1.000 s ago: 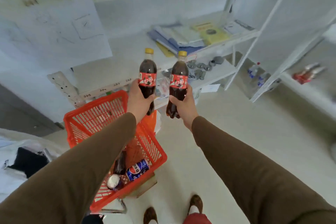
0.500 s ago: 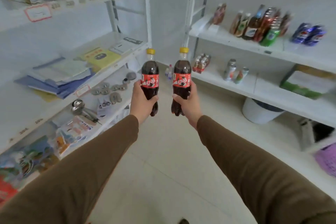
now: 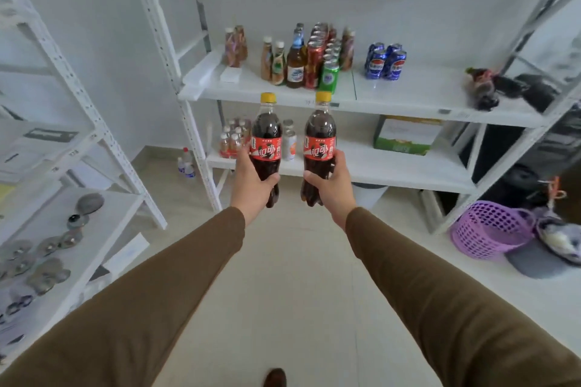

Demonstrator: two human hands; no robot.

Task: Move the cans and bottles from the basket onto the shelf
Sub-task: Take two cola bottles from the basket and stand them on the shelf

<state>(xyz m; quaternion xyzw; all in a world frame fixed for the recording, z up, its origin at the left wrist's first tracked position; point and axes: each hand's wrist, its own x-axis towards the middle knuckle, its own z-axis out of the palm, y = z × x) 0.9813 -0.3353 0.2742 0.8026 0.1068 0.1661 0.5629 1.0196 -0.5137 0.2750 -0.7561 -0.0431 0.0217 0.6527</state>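
Observation:
My left hand grips a dark cola bottle with a yellow cap and red label, held upright. Beside it, my right hand holds a second identical cola bottle, also upright. Both bottles hang in the air in front of a white shelf straight ahead. On that shelf stand several bottles and cans in rows and a cluster of blue cans. The basket is out of view.
A lower shelf board carries small bottles and a green box. Another white rack with metal parts stands at left. A purple basket and a grey cap lie on the floor at right.
My view has swung right from the red basket to the drinks shelf, which now stands straight ahead and closer. Both hands keep the bottles upright in front of me.

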